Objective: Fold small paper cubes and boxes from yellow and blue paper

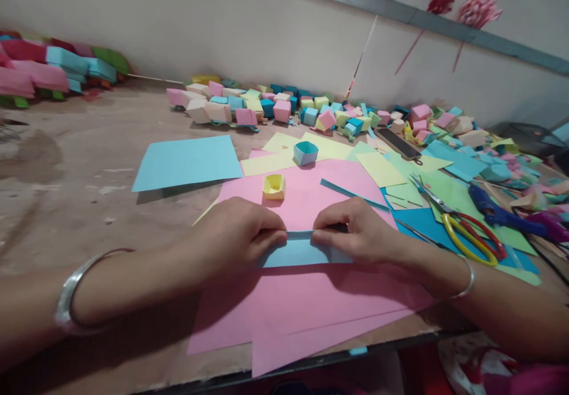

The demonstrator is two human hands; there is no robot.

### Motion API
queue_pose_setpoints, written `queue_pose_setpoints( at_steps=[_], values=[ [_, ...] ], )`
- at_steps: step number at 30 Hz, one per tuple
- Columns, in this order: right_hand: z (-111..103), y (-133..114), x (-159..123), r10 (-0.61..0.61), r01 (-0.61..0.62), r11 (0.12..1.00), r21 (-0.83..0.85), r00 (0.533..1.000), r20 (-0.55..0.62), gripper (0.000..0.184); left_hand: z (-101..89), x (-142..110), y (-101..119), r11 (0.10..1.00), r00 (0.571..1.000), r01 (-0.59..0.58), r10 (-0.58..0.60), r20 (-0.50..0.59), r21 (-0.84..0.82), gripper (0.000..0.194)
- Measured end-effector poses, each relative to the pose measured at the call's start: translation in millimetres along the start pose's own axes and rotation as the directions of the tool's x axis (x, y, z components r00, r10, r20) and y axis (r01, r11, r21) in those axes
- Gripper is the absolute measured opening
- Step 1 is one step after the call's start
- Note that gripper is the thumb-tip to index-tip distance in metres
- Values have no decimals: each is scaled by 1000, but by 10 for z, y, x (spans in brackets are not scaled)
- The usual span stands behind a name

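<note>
Between my two hands is a light blue paper strip with a narrow fold along its far edge. My left hand pinches the left part of that fold between thumb and fingers. At the right part, my right hand pinches the same edge. Sheets of pink paper lie beneath. Just beyond the hands sits a small yellow paper box, open at the top. Farther back is a small blue paper box. A thin blue paper strip lies beyond my right hand.
A light blue sheet lies to the left. Scissors with red and yellow handles, a blue glue gun and a dark phone are on the right. Several folded paper boxes line the wall.
</note>
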State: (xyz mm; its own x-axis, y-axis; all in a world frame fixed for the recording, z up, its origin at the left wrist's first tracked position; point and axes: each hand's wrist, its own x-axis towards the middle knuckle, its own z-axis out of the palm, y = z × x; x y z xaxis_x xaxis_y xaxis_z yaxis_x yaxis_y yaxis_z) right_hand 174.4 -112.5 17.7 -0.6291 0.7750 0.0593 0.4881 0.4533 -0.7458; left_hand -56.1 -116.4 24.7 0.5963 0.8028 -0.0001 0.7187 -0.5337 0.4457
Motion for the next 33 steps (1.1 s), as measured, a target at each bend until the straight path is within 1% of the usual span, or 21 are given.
queue_pose_setpoints(
  at_steps=[3,5,8,11,13,14,15,18,20,21,23,24,26,27,29,30,31,33],
  values=[
    [-127,78,20,123,-130,989,75,988,95,17,-91,64,5,985,988,136,-127,88,-105,25],
    [-198,138,27,145,-161,982,96,978,152,16,-125,99,-13,970,978,179,-158,133,-163,24],
    [-287,197,32,132,-156,982,106,969,208,17,-137,137,-97,954,969,201,-162,184,-221,22],
    [-345,221,35,120,-150,982,116,965,232,18,-150,146,-168,938,955,226,-160,250,-261,22],
    [-354,218,32,122,-155,981,121,962,244,18,-169,129,-150,942,944,228,-152,292,-247,21],
    [-347,208,29,129,-162,979,121,961,244,18,-175,113,-120,949,944,217,-144,297,-230,20],
    [-331,190,23,139,-172,977,122,962,236,19,-175,93,-80,957,948,199,-133,291,-212,20],
    [-235,93,-9,157,-185,974,132,968,194,17,-118,26,43,979,977,97,-59,204,-179,21],
    [-136,11,-36,136,-160,979,123,974,180,17,-37,-16,92,992,989,24,-6,145,-122,24],
    [-78,-27,-50,113,-129,987,93,979,167,17,8,-35,105,997,993,-7,17,120,-78,26],
    [46,-85,-70,15,-10,999,-34,993,120,17,96,-72,119,997,996,-73,72,58,11,30],
    [108,-103,-76,-44,55,991,-125,994,95,17,132,-90,124,994,994,-102,100,31,48,31],
    [208,-118,-79,-145,156,936,-315,988,57,18,178,-118,132,986,990,-142,144,-10,86,30],
    [237,-117,-77,-179,184,902,-390,983,50,17,185,-127,134,984,987,-154,157,-24,87,28],
    [229,-102,-68,-217,222,851,-475,974,67,16,166,-124,127,982,983,-175,178,-36,67,27],
    [192,-91,-63,-220,236,846,-478,971,91,14,141,-113,118,981,981,-185,187,-40,56,27],
    [135,-77,-58,-210,237,853,-465,971,111,14,108,-95,106,981,981,-187,189,-42,49,27],
    [-7,-43,-47,-182,203,886,-416,979,90,19,34,-51,87,990,990,-134,135,-35,32,30]
  ],
)
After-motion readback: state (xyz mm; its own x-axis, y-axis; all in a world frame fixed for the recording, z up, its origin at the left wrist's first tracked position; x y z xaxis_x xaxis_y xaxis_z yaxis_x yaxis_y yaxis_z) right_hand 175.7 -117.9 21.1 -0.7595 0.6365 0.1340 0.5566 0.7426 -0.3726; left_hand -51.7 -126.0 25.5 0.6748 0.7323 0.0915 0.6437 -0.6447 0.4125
